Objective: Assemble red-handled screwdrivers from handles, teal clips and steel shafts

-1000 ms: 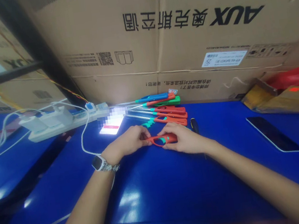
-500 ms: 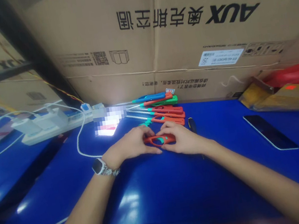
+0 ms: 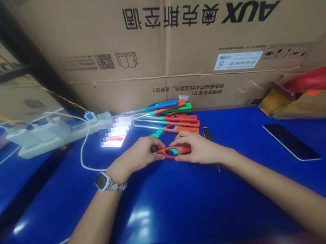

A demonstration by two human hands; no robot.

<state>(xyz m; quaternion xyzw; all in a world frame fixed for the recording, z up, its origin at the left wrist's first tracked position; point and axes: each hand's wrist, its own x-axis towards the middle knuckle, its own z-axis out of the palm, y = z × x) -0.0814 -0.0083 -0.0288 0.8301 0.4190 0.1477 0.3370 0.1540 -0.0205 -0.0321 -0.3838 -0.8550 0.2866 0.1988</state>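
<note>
A person is sitting at a blue desk (image 3: 176, 213), seen from their own head looking down along both bare forearms. The left hand (image 3: 139, 155) and the right hand (image 3: 199, 149) are meeting near the middle of the desk, and both are closing around a red lighter (image 3: 171, 151), one hand at each end. The lighter is lying level between them, just above or on the desk top; which of the two cannot be told. An oval opening with a teal trigger is showing in the stretch between the fingers. The left hand is covering the lighter's far tip. A wristwatch (image 3: 102, 181) is sitting on the left wrist.

Just behind the hands, a pile of long lighters (image 3: 174, 116) in red, blue and green is lying with metal tubes pointing left. A screwdriver (image 3: 206, 133) is lying just beside the right hand. To the left of the pile, a lit phone (image 3: 113, 139) is glowing face up, with a white cable (image 3: 84, 157) curving from it toward a power strip (image 3: 52, 135) holding white chargers. A dark phone (image 3: 291, 141) is lying well apart on the right. A large cardboard box (image 3: 171, 48) is standing along the back of the desk.
</note>
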